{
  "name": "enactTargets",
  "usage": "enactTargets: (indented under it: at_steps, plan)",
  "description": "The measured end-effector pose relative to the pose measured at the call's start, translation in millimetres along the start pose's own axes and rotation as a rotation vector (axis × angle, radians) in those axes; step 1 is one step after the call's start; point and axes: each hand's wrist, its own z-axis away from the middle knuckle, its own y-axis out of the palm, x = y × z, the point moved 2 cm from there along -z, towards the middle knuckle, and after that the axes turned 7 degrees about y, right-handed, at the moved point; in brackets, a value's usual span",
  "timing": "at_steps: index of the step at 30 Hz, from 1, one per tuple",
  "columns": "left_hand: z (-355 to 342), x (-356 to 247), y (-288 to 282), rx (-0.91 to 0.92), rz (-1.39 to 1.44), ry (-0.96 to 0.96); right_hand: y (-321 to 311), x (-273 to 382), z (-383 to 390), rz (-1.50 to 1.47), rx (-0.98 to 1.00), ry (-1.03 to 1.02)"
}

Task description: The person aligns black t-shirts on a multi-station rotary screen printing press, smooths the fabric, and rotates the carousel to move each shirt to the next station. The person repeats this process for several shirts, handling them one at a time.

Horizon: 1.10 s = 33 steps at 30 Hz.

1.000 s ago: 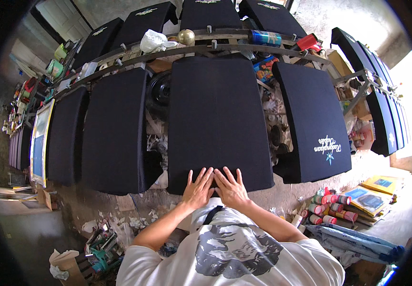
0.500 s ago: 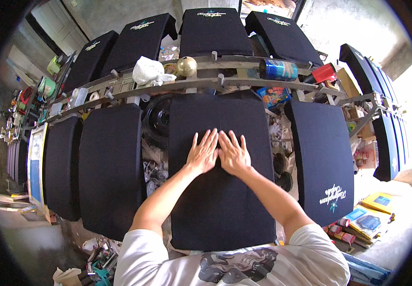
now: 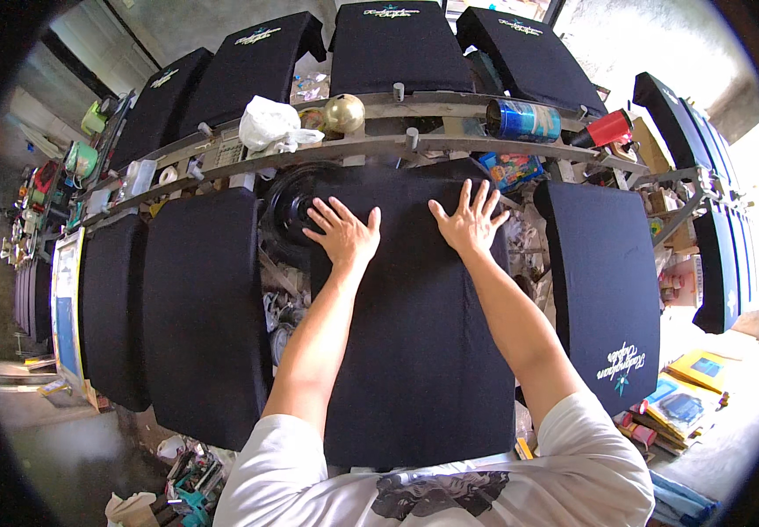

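Note:
In front of me a black cloth panel (image 3: 419,351), plain on its visible face, is stretched flat over a long board. My left hand (image 3: 344,235) lies near its far left edge, palm down with fingers spread, some fingertips reaching the rim. Toward the far right edge, my right hand (image 3: 470,221) is also palm down and open, its fingers fanned out. Neither hand holds anything. To the right is a similar black cloth-covered board (image 3: 603,272) with white lettering and a small teal motif at its near end. A plain black one (image 3: 204,316) sits to the left.
Beyond runs a metal rail (image 3: 379,146) with pegs. By it are a white plastic bag (image 3: 267,126), a gold ball (image 3: 344,114), a blue can (image 3: 524,121) and a red container (image 3: 606,130). More printed black panels (image 3: 397,53) line the far side. A framed screen (image 3: 67,299) leans at left.
My hands have slid apart and farther away from me, from side by side at the panel's middle to its far left and right edges. The fingers have spread wider.

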Motion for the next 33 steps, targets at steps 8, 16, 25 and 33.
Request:
enactTargets:
  at_steps: [8, 16, 25, 33]
  plan:
    - [138.7, 23.9, -25.0, 0.065, -0.018, 0.022, -18.8, -55.2, 128.7, -0.022, 0.029, 0.004]
    - [299.7, 61.8, -45.7, 0.061, -0.04, 0.1, -35.6, -126.2, 274.2, 0.001, 0.091, -0.089]
    - [428.7, 79.9, -66.8, 0.065, -0.014, 0.206, -50.1, -201.9, 399.8, -0.027, 0.138, -0.203]
    - [449.6, -8.7, -62.4, 0.168, 0.197, 0.769, -46.3, -178.7, 403.6, -0.074, 0.149, -0.341]
